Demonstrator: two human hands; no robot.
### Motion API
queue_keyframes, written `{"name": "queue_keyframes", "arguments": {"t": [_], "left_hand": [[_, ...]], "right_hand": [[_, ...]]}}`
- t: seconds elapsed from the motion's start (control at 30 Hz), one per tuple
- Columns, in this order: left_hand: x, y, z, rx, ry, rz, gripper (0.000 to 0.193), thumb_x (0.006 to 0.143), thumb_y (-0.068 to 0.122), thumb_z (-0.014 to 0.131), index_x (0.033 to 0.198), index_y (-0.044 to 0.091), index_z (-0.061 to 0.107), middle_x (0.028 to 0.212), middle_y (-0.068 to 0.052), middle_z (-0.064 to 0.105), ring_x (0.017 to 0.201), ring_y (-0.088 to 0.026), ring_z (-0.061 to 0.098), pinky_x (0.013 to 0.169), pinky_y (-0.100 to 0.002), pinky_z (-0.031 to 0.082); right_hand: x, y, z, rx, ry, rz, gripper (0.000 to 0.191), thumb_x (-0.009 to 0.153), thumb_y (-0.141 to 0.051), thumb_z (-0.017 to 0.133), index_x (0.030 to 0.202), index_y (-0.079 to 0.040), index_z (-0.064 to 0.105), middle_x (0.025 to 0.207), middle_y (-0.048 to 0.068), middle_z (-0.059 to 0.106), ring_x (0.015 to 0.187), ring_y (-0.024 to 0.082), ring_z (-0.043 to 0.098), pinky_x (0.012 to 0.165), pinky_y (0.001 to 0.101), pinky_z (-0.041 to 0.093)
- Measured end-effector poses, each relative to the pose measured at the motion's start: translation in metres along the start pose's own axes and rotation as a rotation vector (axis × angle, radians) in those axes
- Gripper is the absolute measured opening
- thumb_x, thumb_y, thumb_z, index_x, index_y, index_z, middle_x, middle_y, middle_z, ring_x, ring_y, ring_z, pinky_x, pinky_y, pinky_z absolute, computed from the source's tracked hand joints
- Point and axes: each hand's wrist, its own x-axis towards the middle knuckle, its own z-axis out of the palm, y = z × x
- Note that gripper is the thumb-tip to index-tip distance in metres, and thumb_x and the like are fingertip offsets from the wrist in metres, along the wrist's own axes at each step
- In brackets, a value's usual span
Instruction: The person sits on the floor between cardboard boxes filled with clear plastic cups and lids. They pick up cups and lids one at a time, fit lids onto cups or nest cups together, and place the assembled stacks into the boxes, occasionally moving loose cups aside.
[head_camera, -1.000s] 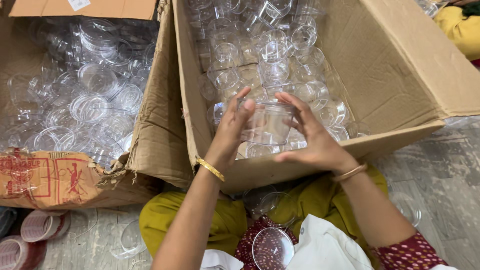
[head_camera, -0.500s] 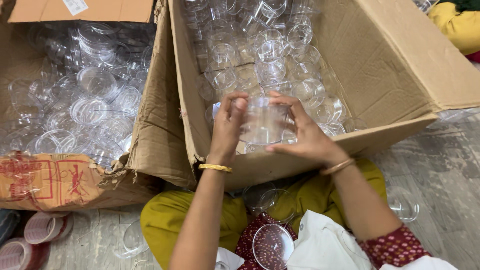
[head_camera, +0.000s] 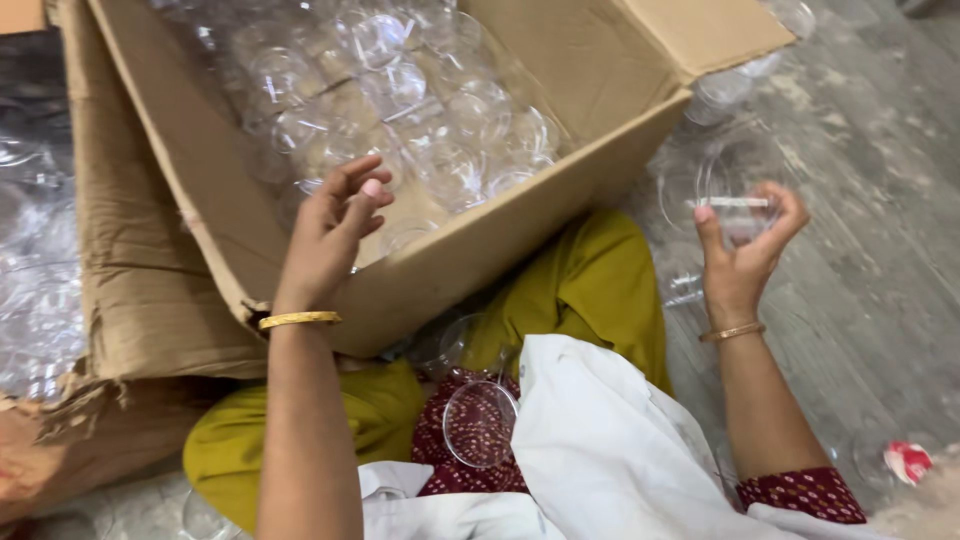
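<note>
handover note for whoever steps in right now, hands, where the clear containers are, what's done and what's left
Left hand: empty, fingers loosely curled over the cardboard box.
Right hand: holds one clear plastic container out over the floor, beside other clear pieces lying there.
A clear round lid rests on the lap.
Done: one container is out of the box.
Left: the box holds many more containers.

Open cardboard box (head_camera: 560, 200) top for entry; clear cups (head_camera: 440, 120) crowding inside; scattered cups (head_camera: 720, 90) rightward
</note>
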Motion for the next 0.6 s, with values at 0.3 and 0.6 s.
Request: {"name": "queue_keyframes", "arguments": {"t": [0.3, 0.6], "left_hand": [[-0.006, 0.013, -0.001, 0.000, -0.022, 0.063, 0.045, 0.103, 0.018, 0.058, 0.145, 0.004, 0.054, 0.140, -0.008, 0.062, 0.117, -0.014, 0.066, 0.096, -0.029, 0.054], [-0.009, 0.011, -0.002, -0.044, -0.024, 0.073, 0.042, 0.105, 0.017, 0.057, 0.144, 0.004, 0.054, 0.138, -0.008, 0.063, 0.119, -0.014, 0.065, 0.098, -0.029, 0.054]], "right_hand": [[-0.087, 0.130, -0.036, -0.586, -0.113, 0.121, 0.072, 0.083, -0.031, 0.092, 0.141, -0.008, 0.056, 0.151, 0.030, 0.039, 0.143, 0.046, 0.037, 0.115, 0.0495, 0.040], [-0.074, 0.123, -0.030, -0.638, -0.179, 0.179, 0.075, 0.080, -0.030, 0.091, 0.142, -0.008, 0.055, 0.152, 0.032, 0.037, 0.146, 0.049, 0.033, 0.117, 0.0511, 0.036]]}}
